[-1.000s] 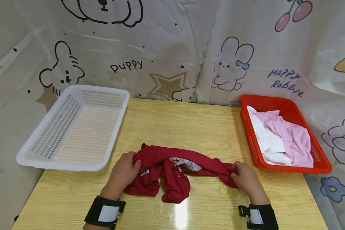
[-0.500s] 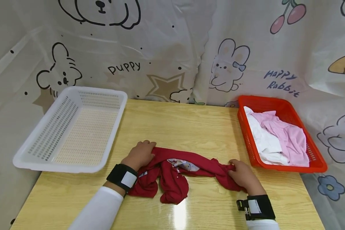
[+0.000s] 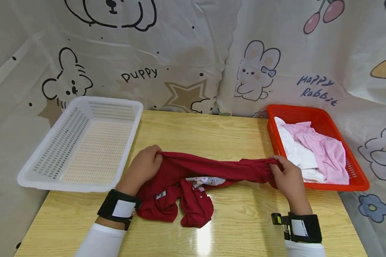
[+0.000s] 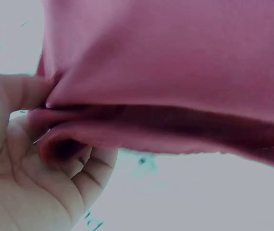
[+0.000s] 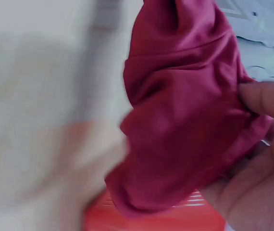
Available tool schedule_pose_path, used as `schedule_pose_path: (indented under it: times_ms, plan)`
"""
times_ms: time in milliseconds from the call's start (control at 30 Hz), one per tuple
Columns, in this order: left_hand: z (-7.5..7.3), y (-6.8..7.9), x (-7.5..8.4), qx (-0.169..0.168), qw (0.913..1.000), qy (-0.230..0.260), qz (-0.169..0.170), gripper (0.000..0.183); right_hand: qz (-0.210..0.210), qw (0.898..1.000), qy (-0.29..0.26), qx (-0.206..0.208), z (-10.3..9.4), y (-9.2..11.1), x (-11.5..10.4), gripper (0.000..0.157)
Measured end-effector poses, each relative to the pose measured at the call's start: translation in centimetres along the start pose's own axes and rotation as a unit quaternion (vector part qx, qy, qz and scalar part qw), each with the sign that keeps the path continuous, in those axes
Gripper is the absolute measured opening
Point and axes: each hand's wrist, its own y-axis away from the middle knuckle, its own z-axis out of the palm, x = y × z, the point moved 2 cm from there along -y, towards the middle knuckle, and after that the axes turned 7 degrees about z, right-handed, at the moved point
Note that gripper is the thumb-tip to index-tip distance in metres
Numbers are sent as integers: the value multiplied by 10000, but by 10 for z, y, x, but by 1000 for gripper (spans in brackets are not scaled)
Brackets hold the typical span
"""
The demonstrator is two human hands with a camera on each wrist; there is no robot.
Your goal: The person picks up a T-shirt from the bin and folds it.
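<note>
A dark red garment (image 3: 193, 166) with a small white label and a printed patch is stretched sideways between both hands. Its upper edge is lifted, while the bunched lower part lies on the table. My left hand (image 3: 146, 164) pinches the garment's left end; in the left wrist view, thumb and fingers grip a folded edge of the red cloth (image 4: 175, 62). At the other end my right hand (image 3: 289, 178) pinches the cloth beside the red basket. The right wrist view has the gathered red cloth (image 5: 180, 110) hanging from thumb and fingers.
On the left stands a white plastic basket (image 3: 125, 157) with nothing in it. A red basket (image 3: 337, 137) at the right holds white cloth (image 3: 297, 153) and pink cloth (image 3: 328, 151). Behind the wooden table (image 3: 193, 132) hangs a printed curtain (image 3: 186, 43).
The left hand moved onto the garment's upper edge, then drew back left pinching it. The right hand rose and moved right with its end. The garment's upper part is now lifted and taut.
</note>
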Motion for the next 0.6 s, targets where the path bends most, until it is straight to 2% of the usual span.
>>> schedule_pose_path:
  times_ms: [100, 200, 300, 400, 500, 567, 600]
  plan:
    - [-25, 4, 9, 523, 9981, 322, -106, 20, 116, 9983, -227, 521, -14, -2, -10, 27]
    - [-43, 9, 19, 813, 9948, 586, -182, 20, 471, 9928, -389, 1028, -29, -3, -17, 28]
    - [-56, 13, 30, 1011, 9922, 718, -134, 22, 755, 9825, -606, 1589, -45, -2, -25, 30]
    - [-68, 18, 42, 1185, 9903, 723, 82, 21, 880, 9694, -869, 2123, -61, -1, -34, 30]
    - [-80, 25, 54, 1079, 9904, 723, 475, 17, 819, 9517, -1091, 2750, -81, -2, -43, 28]
    - [-89, 30, 63, 764, 9897, 908, 801, 13, 797, 9397, -1047, 3156, -96, 0, -49, 26]
    - [-93, 34, 67, 491, 9872, 1178, 961, 12, 794, 9332, -977, 3367, -105, 0, -52, 26]
